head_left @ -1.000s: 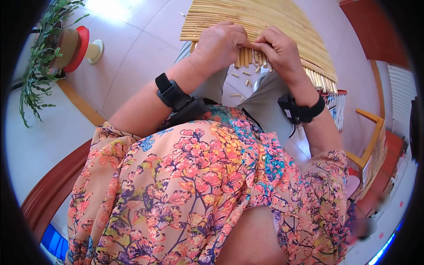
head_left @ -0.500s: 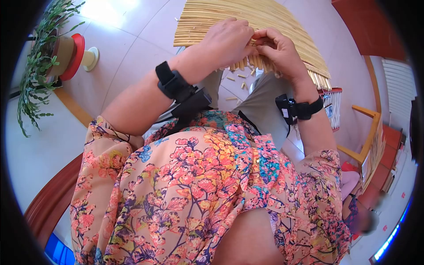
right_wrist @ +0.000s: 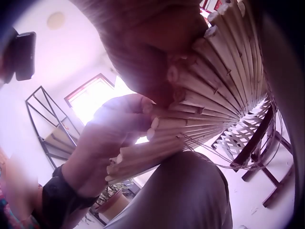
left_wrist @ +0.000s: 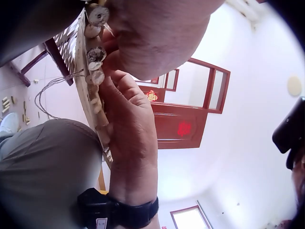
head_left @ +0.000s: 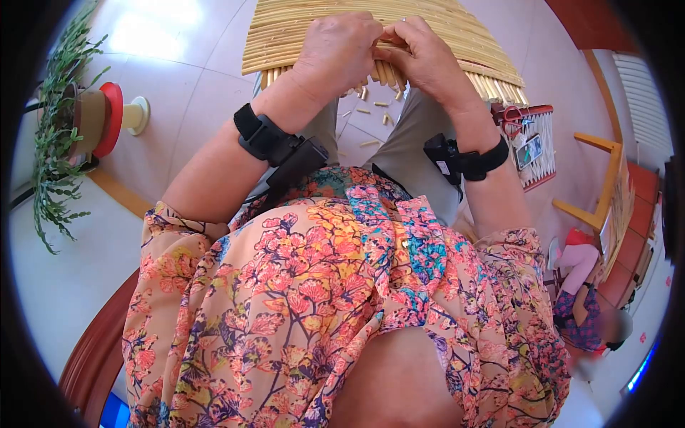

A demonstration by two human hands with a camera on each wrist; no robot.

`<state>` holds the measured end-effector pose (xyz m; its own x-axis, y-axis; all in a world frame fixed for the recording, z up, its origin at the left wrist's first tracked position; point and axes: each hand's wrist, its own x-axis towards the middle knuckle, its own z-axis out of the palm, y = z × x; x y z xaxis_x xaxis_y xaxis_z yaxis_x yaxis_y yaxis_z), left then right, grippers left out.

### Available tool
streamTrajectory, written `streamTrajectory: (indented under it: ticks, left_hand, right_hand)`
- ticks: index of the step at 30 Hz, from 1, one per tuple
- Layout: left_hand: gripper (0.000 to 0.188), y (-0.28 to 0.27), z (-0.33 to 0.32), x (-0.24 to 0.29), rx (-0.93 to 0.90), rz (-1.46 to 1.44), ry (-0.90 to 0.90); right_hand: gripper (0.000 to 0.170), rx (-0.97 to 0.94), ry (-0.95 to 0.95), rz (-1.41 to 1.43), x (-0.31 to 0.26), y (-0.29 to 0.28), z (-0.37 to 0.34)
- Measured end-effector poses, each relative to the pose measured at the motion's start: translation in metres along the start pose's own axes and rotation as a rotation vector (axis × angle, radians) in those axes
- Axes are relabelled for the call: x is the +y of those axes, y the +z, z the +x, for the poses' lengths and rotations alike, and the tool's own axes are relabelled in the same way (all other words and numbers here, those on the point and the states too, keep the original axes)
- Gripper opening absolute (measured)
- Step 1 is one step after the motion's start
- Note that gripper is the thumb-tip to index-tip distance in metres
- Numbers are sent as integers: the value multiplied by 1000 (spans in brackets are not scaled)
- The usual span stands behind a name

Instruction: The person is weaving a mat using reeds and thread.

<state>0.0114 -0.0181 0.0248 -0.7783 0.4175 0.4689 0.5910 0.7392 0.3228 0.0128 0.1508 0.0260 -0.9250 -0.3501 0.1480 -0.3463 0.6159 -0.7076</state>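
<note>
A mat of pale reed stalks (head_left: 457,43) lies over the person's knees, its stalk ends facing the body. My left hand (head_left: 339,53) bends over the near edge, fingers curled onto the stalks. Close beside it, my right hand (head_left: 424,60) pinches the same edge with thumb and forefinger, and the fingers of both hands nearly meet. Round cut stalk ends (left_wrist: 97,16) line up along the edge in the left wrist view. From the right wrist the stalks (right_wrist: 228,81) fan out between the hands. Thin cord (left_wrist: 40,88) hangs in loose loops below the mat.
Short stalk offcuts (head_left: 364,110) lie on the tiled floor between the knees. A stool with a woven seat (head_left: 546,146) at the right bears a phone (head_left: 529,151) and scissors (head_left: 512,120). A potted plant (head_left: 57,153) stands at left. Another person (head_left: 581,303) sits far right.
Mat and both hands have shifted left and slightly up in the head view. The hands stay at the near edge, their fingers regripping there. More of the stool and the other person shows.
</note>
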Motion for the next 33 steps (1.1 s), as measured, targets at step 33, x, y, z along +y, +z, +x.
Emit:
streamTrajectory:
  ticks: [33]
  left_hand:
    - [3, -11, 0, -15, 69, -90, 123]
  right_hand:
    - [23, 46, -165, -96, -5, 10, 3]
